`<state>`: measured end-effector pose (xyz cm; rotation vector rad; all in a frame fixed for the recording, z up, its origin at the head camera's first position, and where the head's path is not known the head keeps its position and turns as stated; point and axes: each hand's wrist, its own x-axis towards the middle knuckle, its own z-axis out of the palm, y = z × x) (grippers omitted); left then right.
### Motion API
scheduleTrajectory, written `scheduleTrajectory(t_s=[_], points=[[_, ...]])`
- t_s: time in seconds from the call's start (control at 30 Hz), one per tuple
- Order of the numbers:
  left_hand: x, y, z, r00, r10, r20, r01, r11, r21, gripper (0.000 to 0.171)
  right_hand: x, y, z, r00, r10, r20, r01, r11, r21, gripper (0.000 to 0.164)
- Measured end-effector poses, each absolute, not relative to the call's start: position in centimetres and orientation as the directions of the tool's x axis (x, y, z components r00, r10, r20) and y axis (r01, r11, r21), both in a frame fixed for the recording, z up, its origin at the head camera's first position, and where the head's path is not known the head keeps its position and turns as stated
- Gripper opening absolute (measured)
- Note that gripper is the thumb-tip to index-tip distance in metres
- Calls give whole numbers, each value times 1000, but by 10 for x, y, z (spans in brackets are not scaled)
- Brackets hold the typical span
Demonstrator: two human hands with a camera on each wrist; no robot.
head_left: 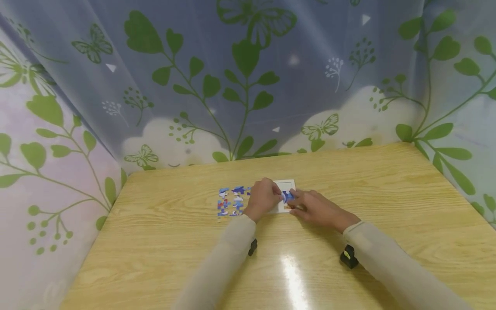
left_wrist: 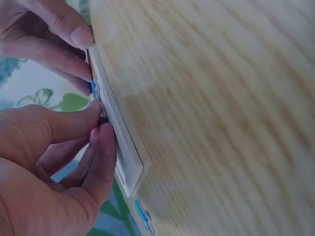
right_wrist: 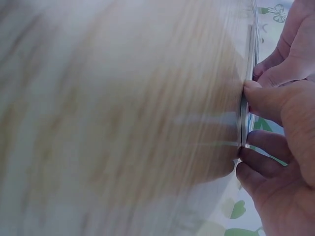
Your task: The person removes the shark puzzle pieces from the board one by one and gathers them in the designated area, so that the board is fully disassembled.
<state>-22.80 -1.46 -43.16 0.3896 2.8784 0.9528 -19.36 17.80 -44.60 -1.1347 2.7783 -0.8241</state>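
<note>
A white-rimmed jigsaw puzzle tray [head_left: 286, 182] lies flat on the table, with blue and orange joined pieces [head_left: 288, 206] at its right end. Over the tray, my left hand [head_left: 264, 197] pinches a small puzzle piece [head_left: 284, 198] between thumb and fingertips, close beside those pieces; the fingers hide most of it. My right hand [head_left: 315, 207] grips the tray at its right end, fingertips at the rim and on the pieces. In the right wrist view its thumb [right_wrist: 252, 86] and fingers press along the tray's edge. The left hand and forearm cover the tray's left part.
Several loose blue, white and red puzzle pieces [head_left: 231, 201] lie left of the tray, partly behind the left wrist. The wood-grain table [head_left: 174, 241] reaches back to a leaf-patterned curtain [head_left: 186, 86]. Dark wrist cameras [head_left: 349, 257] hang under both sleeves.
</note>
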Motion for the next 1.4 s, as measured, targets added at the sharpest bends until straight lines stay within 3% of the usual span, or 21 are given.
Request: scheduleTrajectory(t_s=[0.57, 1.4], points=[[-229, -8, -430, -972, 236, 17, 203, 793, 575, 4, -189, 183, -439, -749, -643, 156, -632, 626, -456, 21], [-228, -13, -428, -985, 170, 3, 124, 707, 697, 6, -190, 182, -438, -730, -666, 152, -649, 606, -461, 19]])
